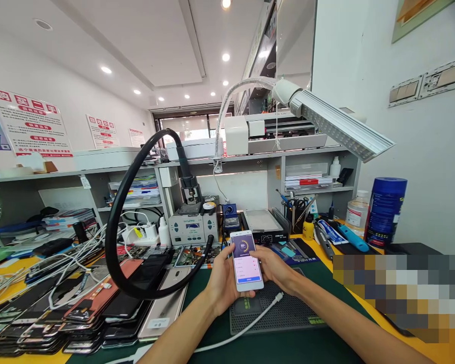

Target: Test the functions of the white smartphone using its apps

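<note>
A white smartphone [247,290] with a lit screen is held upright, tilted toward me, above the dark mat. The screen shows a round gauge on purple and a list with a blue button below. My left hand [220,283] wraps the phone from its left side and underneath. At the phone's right edge, my right hand [275,267] has its thumb over the screen; its other fingers are largely hidden. A white charging cable [246,326] lies below, its connector near my right wrist, not plugged into the phone. Under it is a grey perforated pad [288,318].
Stacks of used phones [83,323] fill the left side, with tangled white cables over them. A thick black hose [111,237] arches from a soldering station [193,227]. Bottles, a blue can [387,212] and tools stand at right. A lamp [337,121] hangs overhead.
</note>
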